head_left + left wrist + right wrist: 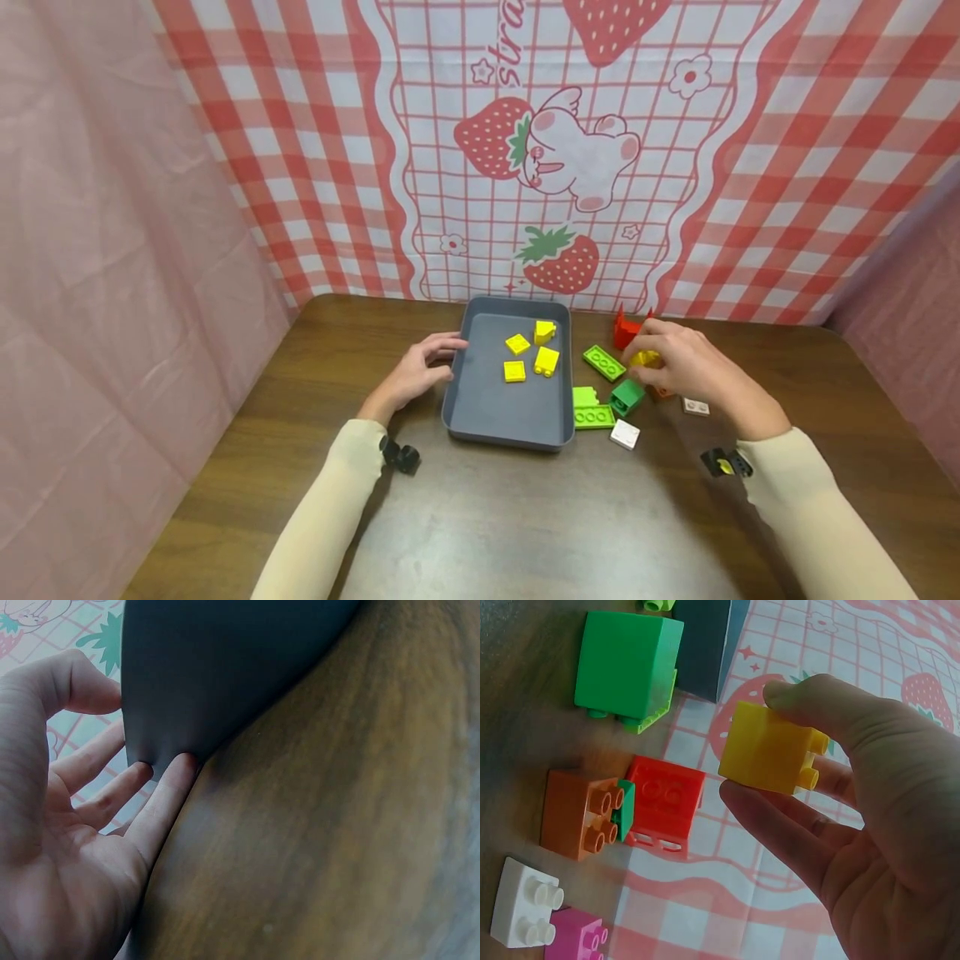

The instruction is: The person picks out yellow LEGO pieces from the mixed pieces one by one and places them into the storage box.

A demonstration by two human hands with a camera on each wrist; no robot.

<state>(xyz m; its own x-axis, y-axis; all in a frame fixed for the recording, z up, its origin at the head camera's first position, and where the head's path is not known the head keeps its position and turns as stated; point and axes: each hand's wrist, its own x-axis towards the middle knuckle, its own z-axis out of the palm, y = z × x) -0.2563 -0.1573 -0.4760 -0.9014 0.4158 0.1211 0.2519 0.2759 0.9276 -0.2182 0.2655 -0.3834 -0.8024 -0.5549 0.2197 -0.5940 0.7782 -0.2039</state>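
Note:
My left hand (411, 375) rests at the left side of a dark grey tray (491, 414). In the left wrist view, its relaxed fingers touch the outer wall of the tray (217, 667). My right hand (678, 362) pinches a yellow brick (769, 750) between thumb and fingertips, its studs facing the palm. This brick is held above the loose bricks to the right of the tray. Near it are a red piece (666, 806), a green brick (626, 667) and an orange brick (577, 814). Several yellow bricks (547, 361) lie inside the tray.
Lime green pieces (603, 363) lie along the tray's right side. A white tile (625, 434) sits nearer the front, and a white brick (529, 904) stands beside a pink one (574, 935). A checked strawberry cloth (562, 167) hangs behind the wooden table (525, 525).

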